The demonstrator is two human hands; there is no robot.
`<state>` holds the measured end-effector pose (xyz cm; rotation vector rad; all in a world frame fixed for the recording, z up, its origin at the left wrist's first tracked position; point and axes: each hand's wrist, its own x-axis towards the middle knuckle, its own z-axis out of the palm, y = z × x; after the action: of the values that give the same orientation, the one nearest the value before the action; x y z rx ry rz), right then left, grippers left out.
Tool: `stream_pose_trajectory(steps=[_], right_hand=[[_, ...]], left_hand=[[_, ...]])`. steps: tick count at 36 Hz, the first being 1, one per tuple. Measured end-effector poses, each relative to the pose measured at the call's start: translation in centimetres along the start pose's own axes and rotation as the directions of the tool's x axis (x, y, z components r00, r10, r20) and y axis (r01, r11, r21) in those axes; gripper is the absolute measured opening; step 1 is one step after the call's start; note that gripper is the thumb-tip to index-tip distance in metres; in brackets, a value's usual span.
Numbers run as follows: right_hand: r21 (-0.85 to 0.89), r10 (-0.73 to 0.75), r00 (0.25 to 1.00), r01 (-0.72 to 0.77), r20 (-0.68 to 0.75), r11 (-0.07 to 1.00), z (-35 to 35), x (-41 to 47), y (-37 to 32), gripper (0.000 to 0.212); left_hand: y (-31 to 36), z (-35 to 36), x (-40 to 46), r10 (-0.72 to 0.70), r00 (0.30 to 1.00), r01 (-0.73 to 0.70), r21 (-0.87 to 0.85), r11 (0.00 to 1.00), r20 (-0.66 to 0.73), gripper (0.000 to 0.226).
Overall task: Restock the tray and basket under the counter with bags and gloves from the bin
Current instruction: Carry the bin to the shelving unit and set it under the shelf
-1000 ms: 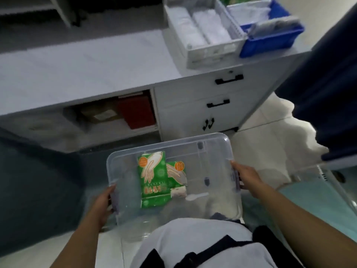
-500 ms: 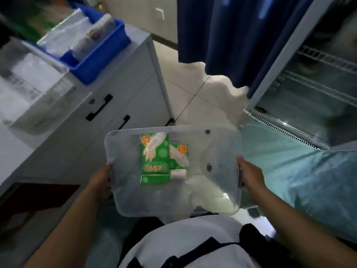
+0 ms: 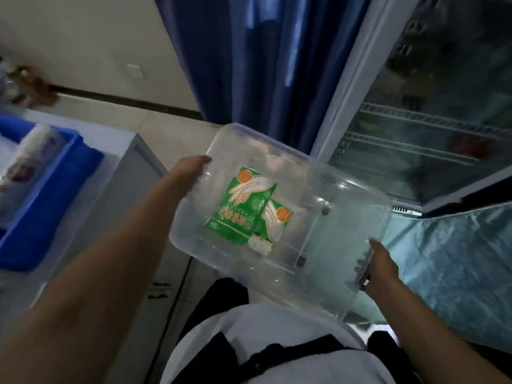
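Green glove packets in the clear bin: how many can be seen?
2. One green glove packet lies near the middle of the clear bin; a second packet is partly tucked under its right edge. Others may be hidden beneath.

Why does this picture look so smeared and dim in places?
Head view: motion blur smears the left edge, so the blue basket and the things in it are unreadable; the green glove packets in the clear bin stay fairly sharp; the room is dim, with soft glare on the fridge door glass; the wide lens bends straight edges.
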<state>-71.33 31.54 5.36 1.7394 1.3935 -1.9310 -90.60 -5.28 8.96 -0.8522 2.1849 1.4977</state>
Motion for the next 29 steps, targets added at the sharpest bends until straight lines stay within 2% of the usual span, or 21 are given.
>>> stream_pose_trajectory(steps=[1, 4, 9, 13, 18, 21, 23, 26, 29], right_hand=[[0.044, 0.023, 1.0, -0.023, 0.01, 0.999, 2.0, -0.6, -0.9, 0.032], [0.135, 0.072, 0.997, -0.075, 0.026, 0.988, 7.5, -2.3, -2.9, 0.032], [0.142, 0.052, 0.995, -0.063, 0.083, 0.988, 15.4, -4.6, -5.0, 0.021], [0.115, -0.009, 0.995, -0.003, 0.104, 0.993, 21.0, -4.5, -7.9, 0.02], [0.07, -0.03, 0.995, 0.023, 0.095, 0.997, 26.5, -2.0, -12.3, 0.018], [0.064, -0.029, 0.991, 0.021, 0.128, 0.998, 30.0, 0.7, -16.0, 0.019], [0.027, -0.022, 0.99, 0.018, 0.14, 0.999, 33.1, 3.0, -19.2, 0.026], [-0.063, -0.052, 0.974, 0.068, 0.221, 0.996, 38.6, 5.6, -24.0, 0.027], [-0.174, -0.13, 0.949, 0.185, 0.287, 0.967, 44.7, 7.2, -28.4, 0.039]], left_hand=[[2.4, -0.4, 1.5, 0.031, 0.999, -0.031, 0.009, 0.999, 0.014, 0.024], [9.1, -2.3, 5.6, 0.109, 0.993, -0.11, 0.023, 0.994, 0.05, 0.04], [18.4, -5.3, 11.2, 0.201, 0.979, -0.203, 0.068, 0.977, 0.035, 0.044], [22.4, -7.0, 15.9, 0.203, 0.979, -0.202, 0.084, 0.976, -0.001, 0.048], [24.2, -9.3, 21.3, 0.14, 0.99, -0.135, 0.182, 0.974, -0.018, 0.041], [24.9, -10.8, 24.0, 0.044, 0.998, -0.033, 0.275, 0.961, -0.037, 0.038], [25.3, -11.9, 25.7, -0.043, 0.996, 0.061, 0.227, 0.972, -0.081, 0.018], [25.8, -14.3, 27.4, -0.133, 0.976, 0.15, 0.091, 0.984, -0.171, 0.01], [25.6, -17.4, 27.8, -0.26, 0.933, 0.238, -0.114, 0.965, -0.248, 0.011]])
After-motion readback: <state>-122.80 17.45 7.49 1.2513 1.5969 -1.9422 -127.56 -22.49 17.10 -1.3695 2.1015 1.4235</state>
